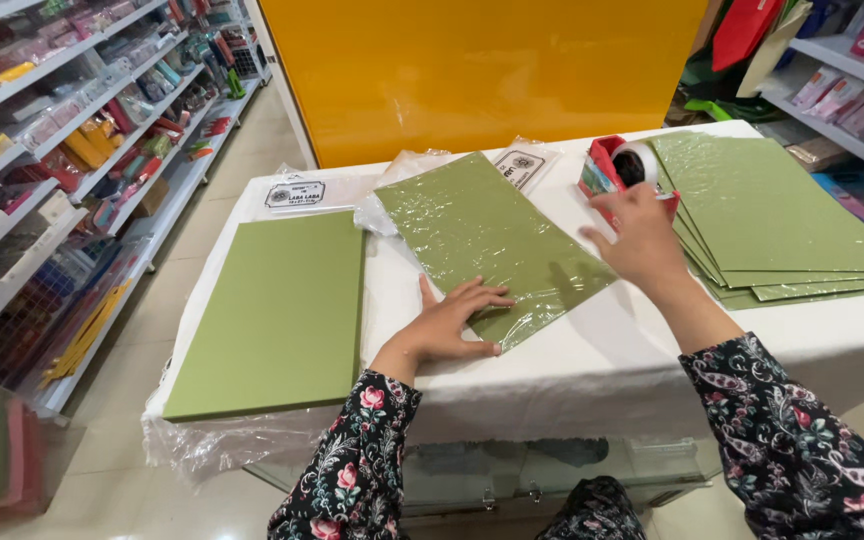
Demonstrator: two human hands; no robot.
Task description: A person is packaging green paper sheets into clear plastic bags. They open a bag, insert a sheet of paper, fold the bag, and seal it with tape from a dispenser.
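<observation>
- Far left of the desk [572, 370]: we log a bare green stack [277, 312] lying flat, untouched.
- Centre: a wrapped green sheet pack [482, 235], askew. Our left hand [449, 325] presses its near corner, fingers spread flat. We judge it light, stiff, its film slippery; best held by the edges.
- Right: our right hand [637, 238], fingers loosely apart, reaches the tape dispenser [622, 170]; wrapped packs [772, 215] fan beyond.
</observation>
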